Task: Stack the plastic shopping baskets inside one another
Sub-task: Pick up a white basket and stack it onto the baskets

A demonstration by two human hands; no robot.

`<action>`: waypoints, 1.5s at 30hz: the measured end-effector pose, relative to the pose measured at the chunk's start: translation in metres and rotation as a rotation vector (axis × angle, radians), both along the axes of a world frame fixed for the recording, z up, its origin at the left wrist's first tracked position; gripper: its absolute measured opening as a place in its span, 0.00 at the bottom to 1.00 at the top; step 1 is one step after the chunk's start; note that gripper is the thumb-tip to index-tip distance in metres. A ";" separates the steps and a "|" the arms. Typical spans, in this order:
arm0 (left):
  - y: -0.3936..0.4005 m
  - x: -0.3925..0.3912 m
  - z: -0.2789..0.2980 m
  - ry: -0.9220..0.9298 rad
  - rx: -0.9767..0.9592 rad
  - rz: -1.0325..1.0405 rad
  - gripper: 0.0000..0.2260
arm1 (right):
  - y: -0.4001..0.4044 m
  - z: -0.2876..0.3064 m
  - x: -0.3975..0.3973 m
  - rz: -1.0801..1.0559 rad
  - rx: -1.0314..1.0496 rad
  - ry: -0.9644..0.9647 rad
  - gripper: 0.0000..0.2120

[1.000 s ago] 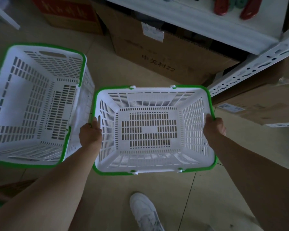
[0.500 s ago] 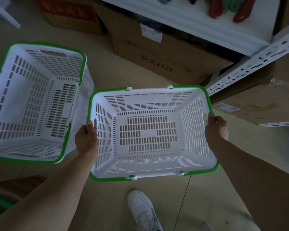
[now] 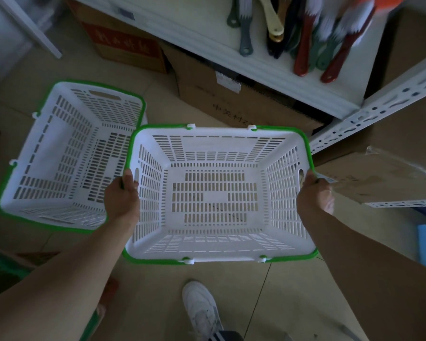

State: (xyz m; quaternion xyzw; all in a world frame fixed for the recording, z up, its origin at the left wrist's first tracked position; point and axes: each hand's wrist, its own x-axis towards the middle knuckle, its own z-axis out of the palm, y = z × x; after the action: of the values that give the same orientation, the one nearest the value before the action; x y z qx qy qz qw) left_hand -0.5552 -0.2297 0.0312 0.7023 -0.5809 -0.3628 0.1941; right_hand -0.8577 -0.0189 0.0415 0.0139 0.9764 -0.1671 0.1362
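I hold a white slotted shopping basket with a green rim [image 3: 308,153] level above the floor. My left hand [image 3: 122,196] grips its left end at the handle slot. My right hand [image 3: 315,193] grips its right end the same way. A second basket of the same kind [image 3: 22,168] stands on the tiled floor to the left, empty and open side up. The held basket's left rim overlaps the floor basket's right edge in the view.
Cardboard boxes [image 3: 244,102] sit under a white metal shelf [image 3: 268,67] that carries several brushes [image 3: 305,43]. A perforated shelf upright [image 3: 379,114] runs at the right, with more cardboard [image 3: 391,175] behind it. A white shoe [image 3: 202,308] is below the basket. Something green [image 3: 0,269] lies at the lower left.
The held basket has risen and shifted left, now overlapping the floor basket's right edge. The view has tilted up, showing the shelf with brushes. Both grips are unchanged.
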 end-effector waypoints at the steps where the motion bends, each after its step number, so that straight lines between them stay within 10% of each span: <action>1: -0.001 0.001 0.008 -0.010 0.002 -0.001 0.23 | -0.002 0.008 0.002 -0.002 0.003 0.020 0.31; 45: 0.053 0.371 0.168 0.008 -0.059 0.543 0.23 | -0.134 0.196 0.309 0.544 -0.135 0.225 0.32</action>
State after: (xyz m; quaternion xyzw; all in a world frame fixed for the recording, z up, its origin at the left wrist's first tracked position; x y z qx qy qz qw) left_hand -0.1842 -0.1763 0.1995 0.8249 -0.3810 -0.2830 0.3070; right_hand -0.5488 -0.1524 0.2374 -0.2758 0.9400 -0.1895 0.0673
